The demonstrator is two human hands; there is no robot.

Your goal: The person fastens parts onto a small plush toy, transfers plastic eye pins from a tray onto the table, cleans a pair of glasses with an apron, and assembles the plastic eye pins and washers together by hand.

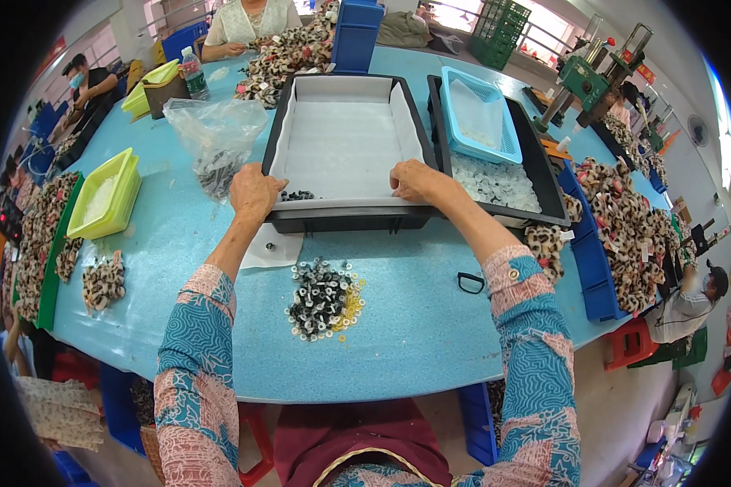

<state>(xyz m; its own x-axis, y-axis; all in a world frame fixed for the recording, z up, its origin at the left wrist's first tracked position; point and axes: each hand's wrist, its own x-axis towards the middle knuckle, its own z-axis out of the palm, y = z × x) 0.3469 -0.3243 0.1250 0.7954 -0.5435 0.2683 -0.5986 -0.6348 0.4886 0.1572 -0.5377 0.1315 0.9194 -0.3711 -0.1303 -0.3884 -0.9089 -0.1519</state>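
A black tray (349,219) lined with white paper (349,130) stands in front of me. My left hand (254,192) is closed over its near left corner, beside a small heap of black pieces (298,196) inside. At the near right corner, my right hand (417,181) has its fingers curled over the edge, with the fingertips against the liner. The undersides of both grips are hidden. On the table between my forearms lies a pile of small black pieces and white and yellow rings (323,299). One black piece (270,246) rests on a white sheet (256,256) by my left wrist.
Left of the tray are a plastic bag of dark pieces (218,166) and a yellow-green basket (105,195). To the right, a blue basket (481,118) sits in a second black tray (556,207) with clear pieces. Glasses (470,282) lie nearby. Spotted plush pieces (617,219) fill a blue bin.
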